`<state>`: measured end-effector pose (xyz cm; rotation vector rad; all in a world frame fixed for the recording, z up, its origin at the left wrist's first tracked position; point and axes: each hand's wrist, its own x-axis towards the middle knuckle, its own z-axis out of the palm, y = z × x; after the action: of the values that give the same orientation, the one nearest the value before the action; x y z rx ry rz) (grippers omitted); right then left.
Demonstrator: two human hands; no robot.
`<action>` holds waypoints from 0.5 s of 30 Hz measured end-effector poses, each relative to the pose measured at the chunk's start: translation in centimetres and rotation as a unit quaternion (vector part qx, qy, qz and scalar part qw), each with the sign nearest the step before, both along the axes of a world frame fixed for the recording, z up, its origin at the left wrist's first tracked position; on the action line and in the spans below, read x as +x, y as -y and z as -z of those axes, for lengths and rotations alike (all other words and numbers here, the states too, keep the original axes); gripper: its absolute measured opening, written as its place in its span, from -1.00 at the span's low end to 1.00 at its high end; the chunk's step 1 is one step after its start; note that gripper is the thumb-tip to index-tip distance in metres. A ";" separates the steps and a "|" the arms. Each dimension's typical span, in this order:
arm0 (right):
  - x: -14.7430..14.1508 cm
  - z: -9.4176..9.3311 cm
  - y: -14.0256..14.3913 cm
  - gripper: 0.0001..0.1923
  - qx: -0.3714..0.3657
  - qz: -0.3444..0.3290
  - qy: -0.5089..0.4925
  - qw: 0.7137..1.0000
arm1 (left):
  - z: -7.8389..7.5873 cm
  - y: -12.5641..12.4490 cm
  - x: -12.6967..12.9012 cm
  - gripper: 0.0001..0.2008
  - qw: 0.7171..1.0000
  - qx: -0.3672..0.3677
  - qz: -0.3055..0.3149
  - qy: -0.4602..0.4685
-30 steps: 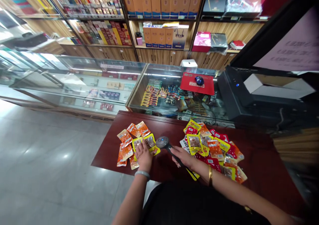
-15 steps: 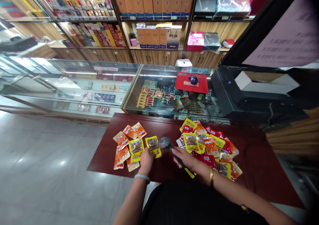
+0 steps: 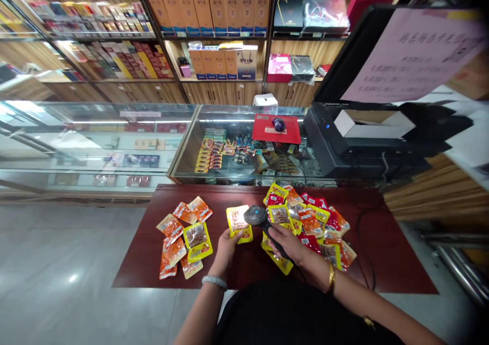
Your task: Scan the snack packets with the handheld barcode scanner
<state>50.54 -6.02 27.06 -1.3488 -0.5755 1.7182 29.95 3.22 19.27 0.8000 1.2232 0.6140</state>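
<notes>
Shop interior, dark red worktop [image 3: 382, 263] set against glass display cases [image 3: 114, 141].

Yellow snack packet [image 3: 238, 222]: pinched at its lower edge by the left hand [image 3: 228, 243], fingers closed on it, packet lifted slightly and tilted, face toward the scanner head. It sits between the two heaps, near the worktop's middle.

Barcode scanner [image 3: 256, 216]: dark, round head with a blue light, held by the handle in the right hand [image 3: 284, 243], fist wrapped around it. Head just beside the packet's right edge; touching or not, cannot tell.

Left pile [image 3: 183, 235]: orange and yellow packets spread flat, well apart from the held one.

Right pile [image 3: 309, 222]: larger heap of red, yellow and orange packets, overlapping, directly behind the right hand. One yellow packet lies under the wrist.

Bracelet on each wrist.

Beyond the worktop: red mouse pad [image 3: 275, 130] with mouse on the glass case, black monitor [image 3: 359, 131] to the right, shelves of boxed goods [image 3: 214, 8] behind.
</notes>
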 end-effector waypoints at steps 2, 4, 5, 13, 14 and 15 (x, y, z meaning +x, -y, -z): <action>0.2 -0.1 0.0 -0.28 -0.001 0.009 0.002 1.000 | -0.1 -0.3 0.5 -0.34 1.000 0.001 0.010 0.006; 0.4 -0.1 0.1 -0.30 -0.003 0.018 0.003 1.000 | 0.1 -0.6 0.7 -0.33 1.000 0.002 0.016 0.011; 0.6 0.0 0.1 -0.30 -0.005 0.023 0.003 1.000 | 0.2 -0.7 0.8 -0.33 1.000 0.003 0.018 0.014; 1.0 0.3 -0.7 -0.33 -0.023 0.031 -0.007 0.999 | 1.1 -1.4 5.2 -0.46 0.989 0.028 0.144 -0.009; 0.9 0.4 -0.9 -0.32 -0.025 0.027 -0.007 0.999 | 1.2 -1.7 5.9 -0.51 0.985 0.036 0.164 -0.033; 0.8 0.6 -1.2 -0.31 -0.027 0.021 -0.008 0.999 | 1.3 -2.0 6.2 -0.56 0.982 0.046 0.174 -0.058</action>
<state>51.37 -4.80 26.50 -1.3750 -0.4913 1.7186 36.15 5.23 17.99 1.1116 1.1296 0.3423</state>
